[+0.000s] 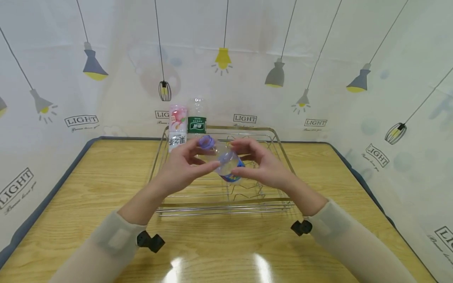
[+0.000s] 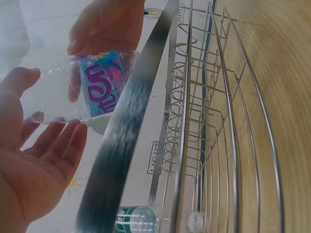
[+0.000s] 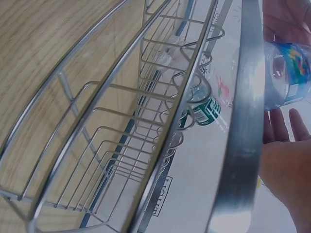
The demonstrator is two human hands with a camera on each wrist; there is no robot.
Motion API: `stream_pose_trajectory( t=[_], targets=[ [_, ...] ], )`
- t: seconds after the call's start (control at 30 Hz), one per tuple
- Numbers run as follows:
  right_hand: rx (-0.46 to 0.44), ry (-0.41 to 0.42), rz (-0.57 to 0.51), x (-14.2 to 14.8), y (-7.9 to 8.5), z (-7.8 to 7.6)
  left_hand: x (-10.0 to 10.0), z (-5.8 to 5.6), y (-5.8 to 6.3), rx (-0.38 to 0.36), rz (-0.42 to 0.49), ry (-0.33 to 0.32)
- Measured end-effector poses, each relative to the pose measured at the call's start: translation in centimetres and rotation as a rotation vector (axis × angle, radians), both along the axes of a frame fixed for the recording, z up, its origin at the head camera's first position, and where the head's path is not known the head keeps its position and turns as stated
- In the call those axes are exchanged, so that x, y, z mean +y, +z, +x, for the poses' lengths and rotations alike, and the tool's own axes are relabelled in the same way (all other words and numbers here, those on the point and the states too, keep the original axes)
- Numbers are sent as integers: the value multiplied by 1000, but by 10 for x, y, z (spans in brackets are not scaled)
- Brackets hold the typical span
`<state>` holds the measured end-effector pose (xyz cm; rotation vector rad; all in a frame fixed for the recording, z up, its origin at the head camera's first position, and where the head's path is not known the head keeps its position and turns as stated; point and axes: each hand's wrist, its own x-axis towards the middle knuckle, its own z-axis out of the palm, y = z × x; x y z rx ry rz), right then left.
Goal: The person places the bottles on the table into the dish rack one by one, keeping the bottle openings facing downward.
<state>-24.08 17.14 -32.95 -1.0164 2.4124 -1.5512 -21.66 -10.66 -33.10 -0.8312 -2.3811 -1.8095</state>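
Observation:
A clear plastic bottle (image 1: 222, 151) with a purple neck is held tilted above a metal wire rack (image 1: 226, 204). Its blue label (image 2: 104, 82) with purple lettering is plain in the left wrist view. My left hand (image 1: 178, 167) holds the neck side, thumb along the body and fingers behind it. Round the label end, my right hand (image 1: 270, 169) grips with thumb in front and fingers at the far side. Two bottles stand at the rack's back left: one with a pink and white label (image 1: 177, 122), one with a green label (image 1: 196, 125).
The rack has a raised flat rim and bent wire loops (image 1: 247, 192) inside at its right. It stands on a wood-grain table (image 1: 106, 188). Behind and beside the table hangs a pale cloth (image 1: 318, 31) printed with lamps.

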Motion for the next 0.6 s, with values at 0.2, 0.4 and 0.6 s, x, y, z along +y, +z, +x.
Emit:
stream_pose_trajectory(
  t=[0.2,0.4,0.6],
  targets=[
    [-8,-16,19,6,-5,-3,-15,0,-11,25,94,-31],
    [-29,-17,36,8,-8,-4,-24,2,-15,-33,163,-58],
    [-54,-6,17,9,-8,-2,-26,2,-17,-17,146,-66]
  ],
)
